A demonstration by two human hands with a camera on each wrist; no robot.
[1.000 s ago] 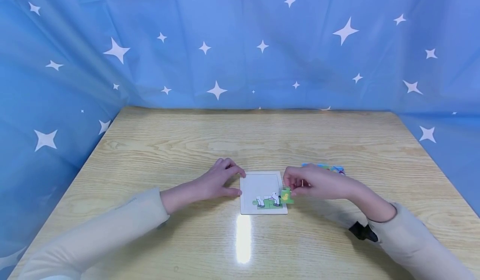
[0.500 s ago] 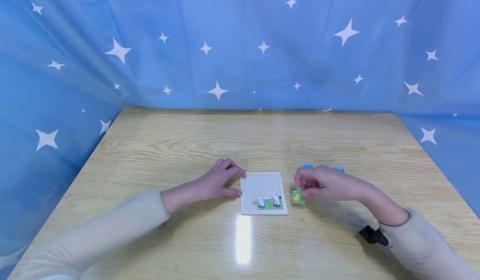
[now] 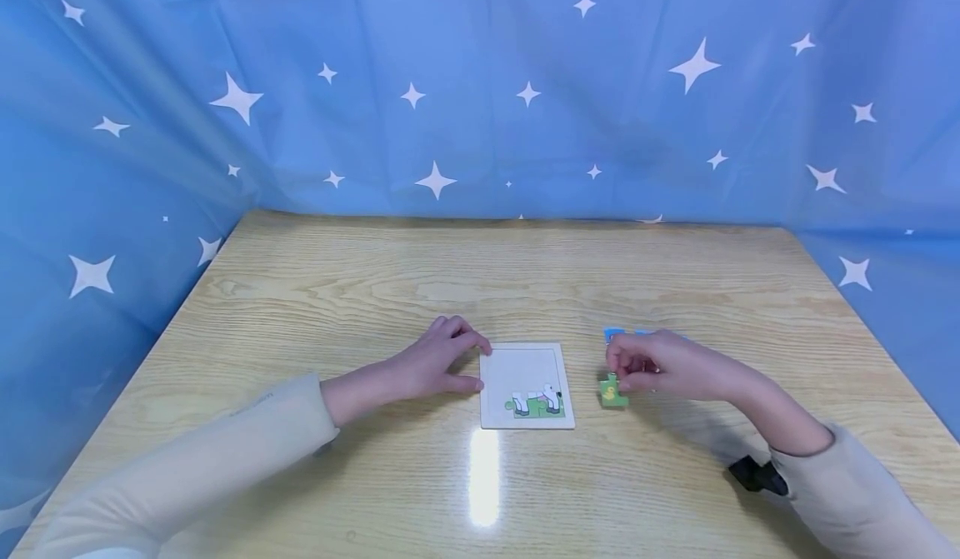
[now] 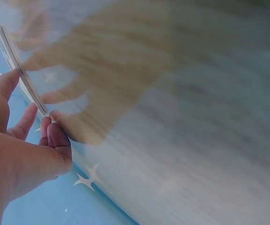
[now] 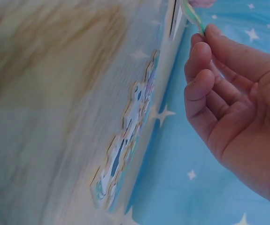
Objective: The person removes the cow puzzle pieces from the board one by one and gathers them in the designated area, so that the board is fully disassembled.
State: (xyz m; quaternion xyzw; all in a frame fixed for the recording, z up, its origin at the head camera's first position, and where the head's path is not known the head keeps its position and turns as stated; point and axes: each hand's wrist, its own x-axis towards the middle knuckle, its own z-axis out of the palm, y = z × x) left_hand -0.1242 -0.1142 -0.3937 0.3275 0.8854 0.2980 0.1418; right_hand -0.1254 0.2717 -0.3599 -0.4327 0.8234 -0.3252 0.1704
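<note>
In the head view my right hand (image 3: 660, 365) pinches a green jigsaw puzzle piece (image 3: 612, 392) with a yellow chick on it, by its right side. The right wrist view has this piece (image 5: 193, 18) edge-on between thumb and forefinger, with the other fingers curled. My left hand (image 3: 435, 363) touches the left edge of a white puzzle tray (image 3: 517, 367) with its thumb and forefinger. Joined pieces (image 3: 537, 406) lie along the lower part of the tray, showing a white animal on green.
More puzzle pieces (image 5: 125, 136) lie spread on the table beyond my right hand, which covers most of them in the head view. The wooden table (image 3: 375, 267) reaches a blue curtain (image 3: 480, 126) with white stars.
My right hand has moved right with the green puzzle piece, from the tray's right edge to the table beside it. My left hand and the tray have stayed in place.
</note>
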